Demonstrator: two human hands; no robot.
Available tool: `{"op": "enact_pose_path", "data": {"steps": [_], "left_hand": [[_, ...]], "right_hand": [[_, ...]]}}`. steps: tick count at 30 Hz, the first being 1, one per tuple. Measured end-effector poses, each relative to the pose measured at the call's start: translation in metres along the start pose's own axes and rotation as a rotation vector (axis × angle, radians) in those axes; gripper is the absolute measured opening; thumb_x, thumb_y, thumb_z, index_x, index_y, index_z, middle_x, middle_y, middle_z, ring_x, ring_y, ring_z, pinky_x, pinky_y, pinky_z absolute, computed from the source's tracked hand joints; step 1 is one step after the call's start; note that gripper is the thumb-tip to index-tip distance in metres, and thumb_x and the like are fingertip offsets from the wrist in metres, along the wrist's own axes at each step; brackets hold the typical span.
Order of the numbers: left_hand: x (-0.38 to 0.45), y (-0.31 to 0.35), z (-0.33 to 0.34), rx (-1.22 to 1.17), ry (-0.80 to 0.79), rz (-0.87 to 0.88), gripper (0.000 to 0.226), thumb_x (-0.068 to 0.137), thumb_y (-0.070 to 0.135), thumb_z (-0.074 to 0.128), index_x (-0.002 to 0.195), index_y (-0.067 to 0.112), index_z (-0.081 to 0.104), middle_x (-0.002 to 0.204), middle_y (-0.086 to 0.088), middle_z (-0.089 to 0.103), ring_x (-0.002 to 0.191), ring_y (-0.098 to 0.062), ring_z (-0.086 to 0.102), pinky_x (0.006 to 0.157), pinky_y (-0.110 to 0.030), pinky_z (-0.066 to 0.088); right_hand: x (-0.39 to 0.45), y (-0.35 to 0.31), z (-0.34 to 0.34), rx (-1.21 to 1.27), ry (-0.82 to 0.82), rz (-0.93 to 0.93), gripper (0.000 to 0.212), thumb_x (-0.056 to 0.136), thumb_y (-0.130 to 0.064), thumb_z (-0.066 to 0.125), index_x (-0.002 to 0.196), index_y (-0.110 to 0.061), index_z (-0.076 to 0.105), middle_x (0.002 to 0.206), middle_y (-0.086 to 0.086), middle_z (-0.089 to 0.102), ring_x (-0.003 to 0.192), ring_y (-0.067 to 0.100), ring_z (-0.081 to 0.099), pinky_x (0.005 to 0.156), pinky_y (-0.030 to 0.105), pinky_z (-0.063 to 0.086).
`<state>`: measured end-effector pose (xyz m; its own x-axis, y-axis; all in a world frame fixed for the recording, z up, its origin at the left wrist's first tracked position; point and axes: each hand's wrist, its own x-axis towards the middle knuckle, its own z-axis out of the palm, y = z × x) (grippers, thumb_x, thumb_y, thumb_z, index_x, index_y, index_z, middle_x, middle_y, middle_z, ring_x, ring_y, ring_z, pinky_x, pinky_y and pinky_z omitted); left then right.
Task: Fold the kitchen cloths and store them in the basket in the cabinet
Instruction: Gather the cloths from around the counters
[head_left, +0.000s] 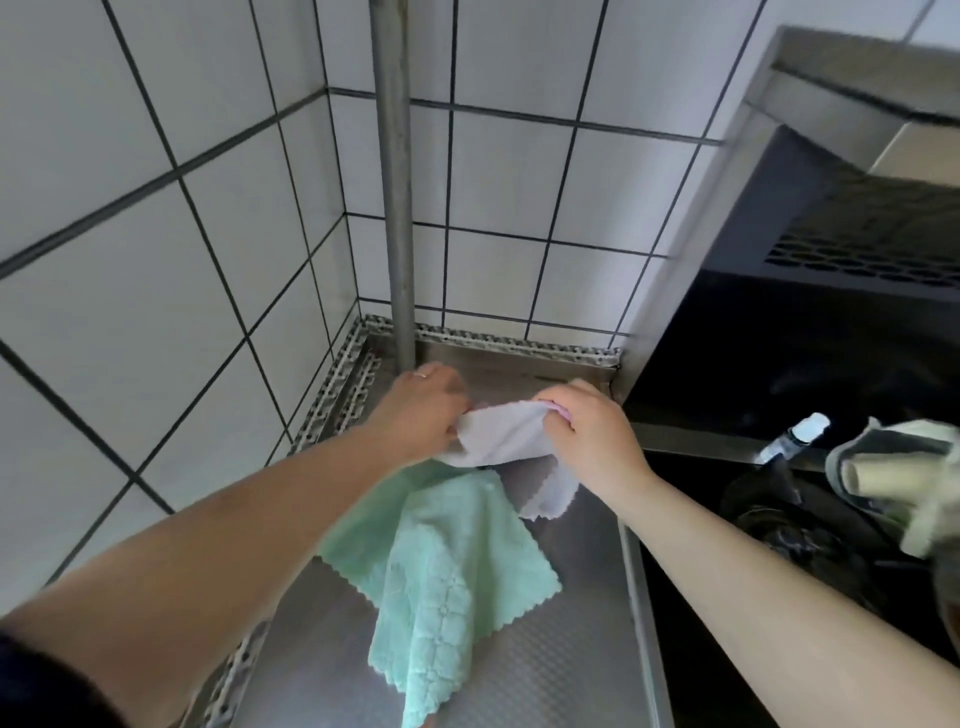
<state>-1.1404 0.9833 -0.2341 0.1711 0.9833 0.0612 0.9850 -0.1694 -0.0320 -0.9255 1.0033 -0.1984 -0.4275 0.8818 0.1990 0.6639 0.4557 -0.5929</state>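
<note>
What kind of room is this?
Probably a kitchen: white tiled walls, a ribbed stainless-steel counter and a dark perforated range hood beside it.

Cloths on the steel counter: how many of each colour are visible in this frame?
Pale lilac cloth, gripped by the left hand and right hand: 1
Mint green cloth, lying on the counter: 1
Total: 2

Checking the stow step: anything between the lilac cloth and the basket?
Cannot tell: neither basket nor cabinet is in view. Both hands, left hand and right hand, already grip the lilac cloth above the steel counter. The green cloth lies under it, not blocking.
</note>
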Motion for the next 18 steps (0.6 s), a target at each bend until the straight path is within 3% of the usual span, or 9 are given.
{"op": "enact_pose_path", "data": {"steps": [3, 5, 7, 11, 13, 18], "left_hand": [[0.013, -0.007, -0.011, 0.049, 0.059, -0.010, 0.026, 0.087, 0.031, 0.055, 0.109, 0.019, 0.062, 0.120, -0.002, 0.056, 0.119, -0.022, 0.047, 0.094, -0.037, 0.041], [0.018, -0.010, -0.021, -0.064, 0.118, -0.077, 0.016, 0.089, 0.029, 0.052, 0.099, 0.018, 0.059, 0.104, -0.002, 0.063, 0.102, -0.023, 0.058, 0.078, -0.032, 0.042], [0.020, -0.014, -0.029, -0.177, 0.159, -0.156, 0.015, 0.092, 0.027, 0.049, 0.100, 0.017, 0.056, 0.098, -0.005, 0.066, 0.090, -0.026, 0.062, 0.069, -0.031, 0.041], [0.023, -0.014, -0.049, -0.269, 0.235, -0.203, 0.025, 0.097, 0.020, 0.042, 0.115, 0.014, 0.059, 0.111, -0.007, 0.064, 0.098, -0.026, 0.060, 0.081, -0.034, 0.046], [0.021, -0.012, -0.061, -0.271, 0.277, -0.206, 0.028, 0.098, 0.022, 0.041, 0.113, 0.014, 0.062, 0.109, -0.008, 0.063, 0.099, -0.027, 0.059, 0.084, -0.037, 0.046], [-0.009, -0.003, -0.098, -0.122, 0.514, -0.127, 0.030, 0.093, 0.035, 0.050, 0.084, 0.010, 0.064, 0.079, -0.004, 0.060, 0.072, -0.027, 0.059, 0.059, -0.032, 0.042]], "right_hand": [[0.014, 0.008, -0.024, -0.027, 0.025, 0.005, 0.030, 0.085, -0.004, 0.047, 0.103, -0.017, 0.068, 0.098, -0.001, 0.061, 0.096, 0.018, 0.056, 0.085, 0.031, 0.044], [0.021, 0.014, -0.037, -0.045, 0.048, 0.007, 0.030, 0.086, -0.004, 0.048, 0.105, -0.017, 0.068, 0.103, 0.001, 0.064, 0.098, 0.019, 0.057, 0.086, 0.032, 0.046], [0.025, 0.017, -0.046, -0.032, 0.080, 0.028, 0.029, 0.087, -0.004, 0.050, 0.107, -0.015, 0.068, 0.106, 0.004, 0.066, 0.099, 0.021, 0.060, 0.089, 0.036, 0.048], [0.029, 0.016, -0.066, -0.071, 0.144, 0.017, 0.022, 0.090, -0.009, 0.053, 0.106, -0.013, 0.068, 0.103, 0.005, 0.069, 0.096, 0.024, 0.062, 0.085, 0.037, 0.050], [0.029, 0.014, -0.076, -0.086, 0.171, 0.007, 0.020, 0.091, -0.010, 0.052, 0.104, -0.013, 0.068, 0.101, 0.005, 0.069, 0.093, 0.024, 0.062, 0.081, 0.036, 0.050], [0.017, 0.012, -0.099, -0.023, 0.230, 0.049, 0.017, 0.094, -0.015, 0.049, 0.098, -0.016, 0.066, 0.085, -0.001, 0.064, 0.083, 0.021, 0.061, 0.068, 0.030, 0.049]]}}
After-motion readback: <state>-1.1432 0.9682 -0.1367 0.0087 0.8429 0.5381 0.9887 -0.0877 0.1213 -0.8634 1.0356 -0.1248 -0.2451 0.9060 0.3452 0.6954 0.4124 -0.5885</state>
